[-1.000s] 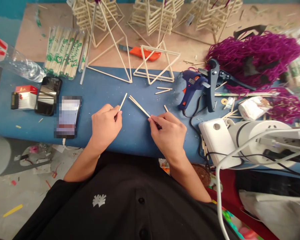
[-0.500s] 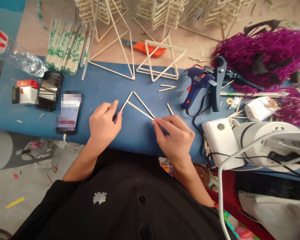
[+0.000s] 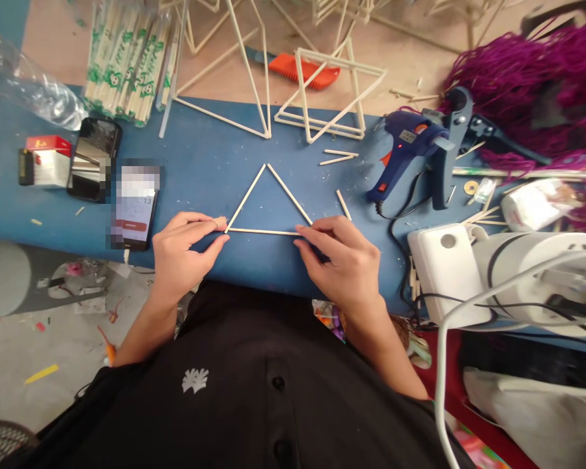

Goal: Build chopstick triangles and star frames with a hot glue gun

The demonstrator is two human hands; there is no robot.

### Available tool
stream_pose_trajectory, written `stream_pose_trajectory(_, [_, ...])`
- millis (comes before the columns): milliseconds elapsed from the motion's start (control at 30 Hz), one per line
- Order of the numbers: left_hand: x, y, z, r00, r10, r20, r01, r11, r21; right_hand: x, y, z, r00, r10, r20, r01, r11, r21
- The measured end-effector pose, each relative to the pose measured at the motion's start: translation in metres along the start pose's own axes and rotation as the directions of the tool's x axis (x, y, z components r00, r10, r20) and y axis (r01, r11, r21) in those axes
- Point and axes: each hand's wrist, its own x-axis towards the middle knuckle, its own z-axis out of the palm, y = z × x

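Blue mat (image 3: 190, 182) across the near part of the worktop, bare wooden board (image 3: 49, 45) behind it. Heap of purple yarn (image 3: 532, 85), far right. Tall stick frame (image 3: 249, 70), standing at the back, its top out of view; beside it, a lower stick frame (image 3: 303, 98) of crossed sides. Round white socket unit (image 3: 512, 251) with trailing cable, right, near the edge; white box (image 3: 444, 273) against it. Clear bottle (image 3: 39, 88), lying at far left, and next to it a row of wrapped chopsticks (image 3: 124, 71). Blue glue gun (image 3: 403, 146), on its side, well beyond my right hand, a blue-handled tool (image 3: 446, 156) close against it. Two phones, left: one dark (image 3: 95, 140), one lit (image 3: 137, 218). Orange-handled knife (image 3: 303, 68), partly behind the lower frame. Short loose stick (image 3: 343, 204), just beyond my right knuckles. Three thin sticks before me, laid as a triangle: left stick (image 3: 245, 197) and right stick (image 3: 289, 194), upper ends just beside each other, and bottom stick (image 3: 261, 231). My right hand (image 3: 346, 257): thumb and forefinger pinching the bottom stick's right end, fingers covering the right stick's foot. My left hand (image 3: 183, 251): thumb and forefinger slightly parted, either side of the left corner; whether they grip it, I cannot tell.
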Motion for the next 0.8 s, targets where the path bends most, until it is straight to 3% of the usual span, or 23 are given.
stream_pose_trajectory(167, [0.002,-0.002,0.0,1.0,0.011,0.008,-0.011,1.0,-0.023,-0.001,0.007,-0.011,0.994,0.104,-0.011,-0.105,0.992,-0.068])
stream_pose_trajectory(333, [0.006,-0.006,0.004,0.999,0.028,-0.018,-0.028,0.999,-0.035,0.002,0.012,-0.009,0.997,0.045,0.061,-0.042,0.998,-0.045])
stream_pose_trajectory(533, [0.006,-0.005,0.007,1.0,-0.025,-0.012,0.025,1.0,-0.01,0.007,0.011,-0.002,0.992,0.087,0.089,-0.087,0.996,0.0])
stream_pose_trajectory(800, [0.005,-0.005,0.007,0.998,-0.069,-0.003,0.069,0.998,0.001,0.005,0.008,0.001,0.995,0.093,0.042,-0.093,0.996,0.012])
